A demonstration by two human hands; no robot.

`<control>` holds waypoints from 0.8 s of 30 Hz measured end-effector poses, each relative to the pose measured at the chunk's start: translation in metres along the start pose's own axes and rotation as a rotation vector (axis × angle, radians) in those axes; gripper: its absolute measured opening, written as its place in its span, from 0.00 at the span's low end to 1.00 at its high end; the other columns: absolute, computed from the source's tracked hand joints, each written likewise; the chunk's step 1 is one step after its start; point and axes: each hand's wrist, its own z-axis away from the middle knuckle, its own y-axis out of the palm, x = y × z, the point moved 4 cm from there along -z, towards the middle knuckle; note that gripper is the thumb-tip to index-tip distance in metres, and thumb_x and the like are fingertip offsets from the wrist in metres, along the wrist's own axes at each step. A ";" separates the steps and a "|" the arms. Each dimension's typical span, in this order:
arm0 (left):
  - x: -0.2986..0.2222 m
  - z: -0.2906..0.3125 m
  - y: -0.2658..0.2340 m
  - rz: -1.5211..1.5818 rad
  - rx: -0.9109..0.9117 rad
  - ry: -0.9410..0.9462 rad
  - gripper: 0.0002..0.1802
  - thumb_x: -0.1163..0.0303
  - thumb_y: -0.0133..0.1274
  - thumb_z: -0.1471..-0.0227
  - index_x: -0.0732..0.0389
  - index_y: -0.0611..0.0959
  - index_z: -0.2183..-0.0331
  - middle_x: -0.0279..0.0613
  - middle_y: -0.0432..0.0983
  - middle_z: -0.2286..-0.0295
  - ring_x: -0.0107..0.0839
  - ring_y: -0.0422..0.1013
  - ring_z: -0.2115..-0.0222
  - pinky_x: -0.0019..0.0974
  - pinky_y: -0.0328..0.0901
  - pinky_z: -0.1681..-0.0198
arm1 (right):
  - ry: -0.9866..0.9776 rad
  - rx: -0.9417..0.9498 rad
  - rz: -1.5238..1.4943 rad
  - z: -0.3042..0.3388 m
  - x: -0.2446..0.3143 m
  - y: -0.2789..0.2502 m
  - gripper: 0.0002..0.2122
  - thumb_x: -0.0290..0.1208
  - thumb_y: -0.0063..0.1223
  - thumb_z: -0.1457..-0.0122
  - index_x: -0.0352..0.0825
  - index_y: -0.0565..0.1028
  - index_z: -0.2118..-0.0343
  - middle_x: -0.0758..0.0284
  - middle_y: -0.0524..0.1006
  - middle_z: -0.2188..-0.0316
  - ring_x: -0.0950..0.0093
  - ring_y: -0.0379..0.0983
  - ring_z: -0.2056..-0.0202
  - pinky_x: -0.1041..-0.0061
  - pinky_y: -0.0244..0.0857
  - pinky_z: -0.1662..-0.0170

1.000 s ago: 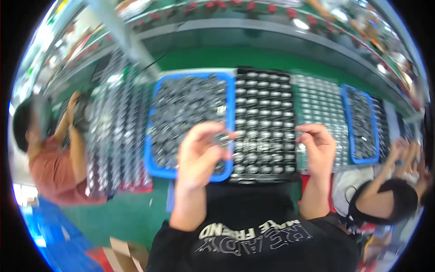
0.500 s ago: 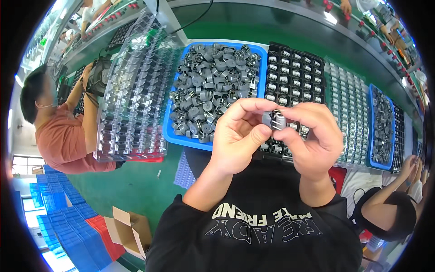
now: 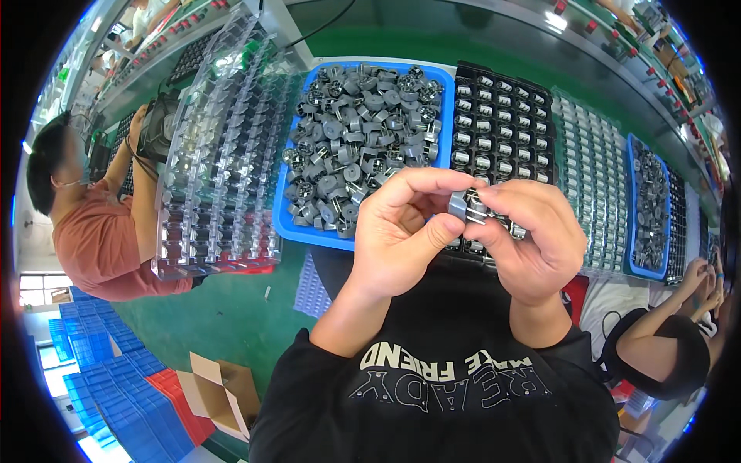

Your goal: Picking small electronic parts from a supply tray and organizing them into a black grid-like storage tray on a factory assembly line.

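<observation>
Between my two hands, above the near edge of the black tray, is a small round grey plug piece (image 3: 458, 204) with metal pins pointing right. My left hand (image 3: 405, 231) is closed, pinching its grey body between thumb and index finger. From the other side my right hand (image 3: 536, 231) is closed too, thumb and fingertips at the pinned end; its fingers partly hide that end. A blue bin (image 3: 282, 220) heaped with similar grey plug pieces (image 3: 373, 100) lies beyond my left hand. Behind my right hand, the black tray (image 3: 503, 81) holds rows of small silvery parts.
Stacked clear plastic trays (image 3: 220, 154) stand left of the bin, beside a seated co-worker (image 3: 108, 224). Rightward lie a clear tray (image 3: 590, 170) of parts and another blue bin (image 3: 639, 266). Another person (image 3: 656, 347) works at far right. An open cardboard box (image 3: 220, 397) is on the floor.
The grey plug piece has turned slightly between my fingers, showing more of its pins. My hands stay in nearly the same place. The view has shifted a little.
</observation>
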 end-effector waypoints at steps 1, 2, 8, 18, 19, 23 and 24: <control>0.000 0.000 -0.001 -0.009 0.006 0.000 0.18 0.77 0.60 0.42 0.70 0.78 0.51 0.49 0.79 0.54 0.30 0.77 0.56 0.34 0.72 0.51 | -0.001 0.002 -0.001 0.000 0.001 0.001 0.15 0.27 0.74 0.55 0.30 0.83 0.63 0.62 0.81 0.68 0.70 0.79 0.68 0.76 0.74 0.66; -0.001 0.001 -0.001 -0.008 0.006 -0.001 0.18 0.77 0.60 0.42 0.70 0.78 0.51 0.49 0.79 0.54 0.30 0.77 0.56 0.34 0.72 0.51 | 0.002 0.008 0.010 -0.001 0.002 0.001 0.15 0.27 0.74 0.55 0.30 0.83 0.64 0.62 0.81 0.69 0.70 0.79 0.68 0.76 0.74 0.66; -0.001 0.002 -0.008 -0.105 -0.006 -0.030 0.22 0.71 0.65 0.45 0.69 0.78 0.52 0.56 0.79 0.54 0.37 0.78 0.55 0.39 0.73 0.49 | -0.005 0.054 0.041 -0.001 0.003 0.000 0.14 0.27 0.74 0.55 0.31 0.83 0.65 0.63 0.82 0.69 0.70 0.80 0.68 0.76 0.75 0.65; 0.009 0.012 -0.020 -0.100 -0.058 -0.064 0.19 0.80 0.65 0.48 0.69 0.80 0.54 0.50 0.80 0.55 0.31 0.77 0.57 0.36 0.72 0.52 | 0.106 0.144 -0.180 0.007 -0.026 0.006 0.16 0.29 0.77 0.57 0.30 0.81 0.67 0.61 0.83 0.69 0.67 0.81 0.65 0.73 0.73 0.61; 0.010 0.010 -0.020 -0.100 -0.065 -0.068 0.19 0.80 0.65 0.48 0.69 0.80 0.54 0.50 0.80 0.55 0.31 0.77 0.57 0.36 0.72 0.52 | 0.079 0.145 -0.169 0.006 -0.025 0.006 0.16 0.29 0.77 0.57 0.30 0.81 0.67 0.61 0.83 0.69 0.68 0.81 0.66 0.73 0.73 0.62; 0.001 0.007 -0.017 -0.154 -0.043 -0.030 0.22 0.74 0.67 0.49 0.69 0.79 0.54 0.55 0.80 0.55 0.35 0.78 0.55 0.38 0.72 0.49 | 0.086 0.116 -0.132 -0.002 -0.017 0.006 0.15 0.29 0.76 0.56 0.29 0.81 0.67 0.61 0.82 0.70 0.68 0.80 0.68 0.74 0.73 0.64; 0.001 0.006 -0.017 -0.146 -0.048 -0.027 0.22 0.74 0.67 0.49 0.69 0.79 0.54 0.55 0.80 0.55 0.35 0.78 0.55 0.38 0.72 0.50 | 0.013 0.129 -0.121 -0.002 -0.017 0.007 0.16 0.29 0.76 0.56 0.29 0.81 0.67 0.61 0.82 0.70 0.68 0.80 0.69 0.74 0.73 0.65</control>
